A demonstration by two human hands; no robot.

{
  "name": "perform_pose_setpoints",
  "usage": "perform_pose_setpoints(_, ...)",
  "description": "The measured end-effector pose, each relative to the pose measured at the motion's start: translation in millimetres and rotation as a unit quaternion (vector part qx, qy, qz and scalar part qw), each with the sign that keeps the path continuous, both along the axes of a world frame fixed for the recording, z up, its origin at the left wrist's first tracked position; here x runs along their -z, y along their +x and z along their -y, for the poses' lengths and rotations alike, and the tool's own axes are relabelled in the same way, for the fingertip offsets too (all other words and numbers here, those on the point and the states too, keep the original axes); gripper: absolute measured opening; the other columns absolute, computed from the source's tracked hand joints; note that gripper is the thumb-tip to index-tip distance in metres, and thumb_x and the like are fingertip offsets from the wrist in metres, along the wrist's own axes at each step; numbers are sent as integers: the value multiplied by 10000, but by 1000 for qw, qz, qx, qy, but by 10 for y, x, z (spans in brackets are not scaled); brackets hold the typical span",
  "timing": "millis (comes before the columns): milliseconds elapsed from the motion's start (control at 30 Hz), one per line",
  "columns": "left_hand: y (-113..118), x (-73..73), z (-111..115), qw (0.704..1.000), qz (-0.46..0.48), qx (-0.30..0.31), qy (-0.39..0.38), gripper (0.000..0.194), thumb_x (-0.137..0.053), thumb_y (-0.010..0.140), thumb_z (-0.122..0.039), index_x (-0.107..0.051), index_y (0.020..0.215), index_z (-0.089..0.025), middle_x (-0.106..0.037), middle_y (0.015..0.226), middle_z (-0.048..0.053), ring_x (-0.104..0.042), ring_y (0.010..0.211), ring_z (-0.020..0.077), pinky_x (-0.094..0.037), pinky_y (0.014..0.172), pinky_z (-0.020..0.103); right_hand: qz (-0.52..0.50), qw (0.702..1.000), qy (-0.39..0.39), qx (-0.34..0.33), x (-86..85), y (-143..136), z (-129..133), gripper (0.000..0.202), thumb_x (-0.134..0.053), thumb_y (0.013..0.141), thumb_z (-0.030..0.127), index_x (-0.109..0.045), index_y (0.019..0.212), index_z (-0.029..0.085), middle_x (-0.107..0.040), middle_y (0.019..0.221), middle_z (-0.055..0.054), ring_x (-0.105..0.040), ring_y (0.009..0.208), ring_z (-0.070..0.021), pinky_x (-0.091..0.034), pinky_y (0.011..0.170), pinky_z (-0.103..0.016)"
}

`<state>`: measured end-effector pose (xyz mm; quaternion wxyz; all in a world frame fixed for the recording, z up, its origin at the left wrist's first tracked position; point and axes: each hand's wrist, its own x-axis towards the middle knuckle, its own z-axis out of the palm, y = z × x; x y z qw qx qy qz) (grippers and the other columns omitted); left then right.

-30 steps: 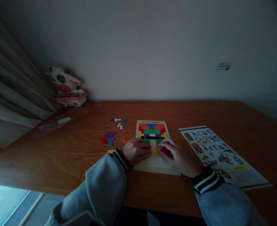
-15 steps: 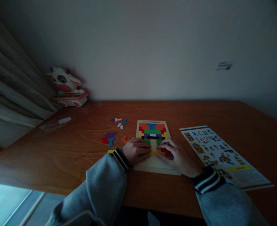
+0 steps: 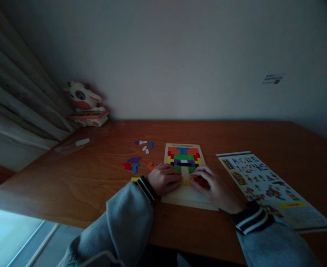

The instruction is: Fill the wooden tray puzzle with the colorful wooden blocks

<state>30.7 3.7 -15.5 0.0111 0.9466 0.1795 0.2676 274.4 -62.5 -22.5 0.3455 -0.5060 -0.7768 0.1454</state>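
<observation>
A wooden puzzle board (image 3: 177, 202) lies in front of me, its upper part filled with orange, blue, red, green, purple, black and yellow pieces. My left hand (image 3: 165, 179) rests over its left side, fingers stretched to the right and hiding the pieces beneath. Over the right side, my right hand (image 3: 213, 187) has thumb and forefinger apart, with red pieces (image 3: 201, 181) showing between them inside the board. A yellow piece (image 3: 186, 183) lies between the fingertips of both hands. The board's pale lower part shows bare wood.
Left of the board lie loose pieces: orange (image 3: 151, 165), blue (image 3: 135, 168), red (image 3: 127, 166), purple (image 3: 134, 160), yellow (image 3: 134, 179) and several white ones (image 3: 147, 151). A printed pattern sheet (image 3: 299, 217) lies at right. A cow-shaped toy (image 3: 87, 104) stands by the curtain (image 3: 21, 100).
The whole view has shifted slightly, so everything appears a little further right and lower. Both hands stay at the same places on the board, with hardly any finger movement.
</observation>
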Motion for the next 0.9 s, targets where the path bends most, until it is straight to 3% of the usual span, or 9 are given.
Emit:
perform_pose_setpoints(133, -4, -100, 25, 999, 24, -27, -2, 220, -567, 931, -324, -719, 1044, -212, -736, 1038, 75, -647, 925, 200, -519, 809, 346, -19, 1000, -8, 1, -39, -11, 10, 171, -549, 931, 349, -649, 1043, 267, -606, 1071, -67, -600, 1032, -230, -505, 912, -409)
perform_pose_setpoints(233, -92, -164, -79, 996, 54, -76, -4, 225, -558, 933, -312, -708, 1061, -203, -727, 1076, 78, -655, 941, 207, -524, 845, 372, -29, 999, -4, 15, -54, -6, 21, 172, -515, 951, 354, -636, 1034, 264, -600, 1063, -71, -599, 1013, -225, -507, 887, -399)
perform_pose_setpoints(467, -793, -81, -690, 960, 46, -277, 14, 270, -554, 903, -303, -676, 1113, -185, -698, 1148, 100, -645, 1053, 234, -506, 975, 433, -38, 996, 27, 77, -76, 45, -1, 199, -478, 960, 375, -626, 1011, 254, -622, 1033, -83, -618, 965, -233, -519, 833, -402)
perform_pose_setpoints(667, -1354, 40, -973, 948, -5, -318, -20, 308, -451, 955, -309, -672, 1123, -176, -696, 1171, 118, -625, 1125, 266, -465, 1020, 489, -72, 992, 24, 102, -17, 73, -48, 201, -497, 952, 403, -619, 1008, 254, -634, 1052, -86, -604, 986, -239, -510, 840, -408)
perform_pose_setpoints(900, -1478, 220, -1168, 940, -45, -331, -73, 459, -381, 982, -367, -509, 1365, -148, -527, 1423, 124, -469, 1338, 268, -388, 1114, 481, -80, 992, 5, 102, 91, 121, -75, 217, -509, 947, 424, -605, 1058, 264, -634, 1073, -63, -614, 975, -219, -524, 823, -367)
